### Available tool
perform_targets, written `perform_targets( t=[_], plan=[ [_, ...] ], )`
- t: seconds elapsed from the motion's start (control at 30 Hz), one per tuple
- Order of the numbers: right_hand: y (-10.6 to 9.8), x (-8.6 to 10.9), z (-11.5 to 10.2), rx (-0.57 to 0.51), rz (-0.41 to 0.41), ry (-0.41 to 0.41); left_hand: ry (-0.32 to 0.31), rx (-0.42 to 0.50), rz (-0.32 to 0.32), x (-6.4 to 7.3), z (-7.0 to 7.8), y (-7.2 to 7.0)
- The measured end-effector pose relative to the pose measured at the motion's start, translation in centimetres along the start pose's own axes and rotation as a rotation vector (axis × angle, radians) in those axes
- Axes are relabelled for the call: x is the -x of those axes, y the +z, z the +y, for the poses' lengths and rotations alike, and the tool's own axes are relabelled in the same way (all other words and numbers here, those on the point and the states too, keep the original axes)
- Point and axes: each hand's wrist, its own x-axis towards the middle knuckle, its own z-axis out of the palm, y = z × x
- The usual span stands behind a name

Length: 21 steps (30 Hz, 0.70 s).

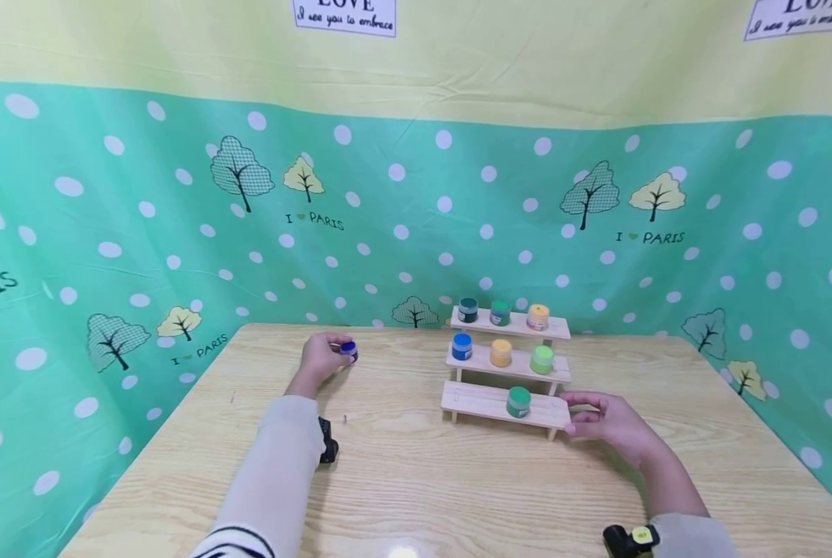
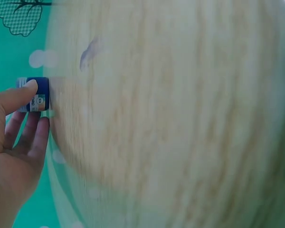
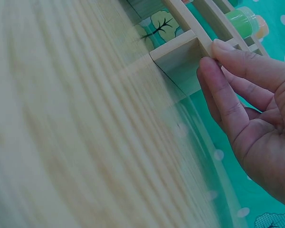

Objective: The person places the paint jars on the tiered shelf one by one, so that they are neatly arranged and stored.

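Note:
Toward the back left of the table, my left hand (image 1: pixel 320 361) pinches a small dark blue paint jar (image 1: pixel 349 350) between thumb and fingers. The left wrist view shows the thumb (image 2: pixel 27 90) across the jar's side, by a printed label. A three-step wooden display rack (image 1: pixel 482 400) stands right of the middle. At its right end, my right hand (image 1: pixel 617 426) grips the end of the lowest step with thumb and fingertips, as the right wrist view also shows. On that lowest step sits one green paint jar (image 1: pixel 518 401).
The rack's middle step carries a blue jar (image 1: pixel 462 347), a yellow-orange jar (image 1: pixel 501 353) and a light green jar (image 1: pixel 542 359). On the top step are a dark teal jar (image 1: pixel 468 310), a green jar (image 1: pixel 500 313) and an orange jar (image 1: pixel 538 317). A patterned curtain (image 1: pixel 444 225) hangs behind the table.

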Motion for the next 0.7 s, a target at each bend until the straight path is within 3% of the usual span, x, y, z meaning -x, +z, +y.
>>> perform_targets(
  t=[0.5, 0.7],
  plan=[
    [0.0, 0.1, -0.1, 0.012, 0.002, -0.002, -0.005, 0.032, -0.033, 1.2, 0.6, -0.5],
    [0.1, 0.2, -0.1, 0.026, 0.012, 0.003, 0.054, 0.006, -0.045, 1.7, 1.6, -0.8]
  ],
)
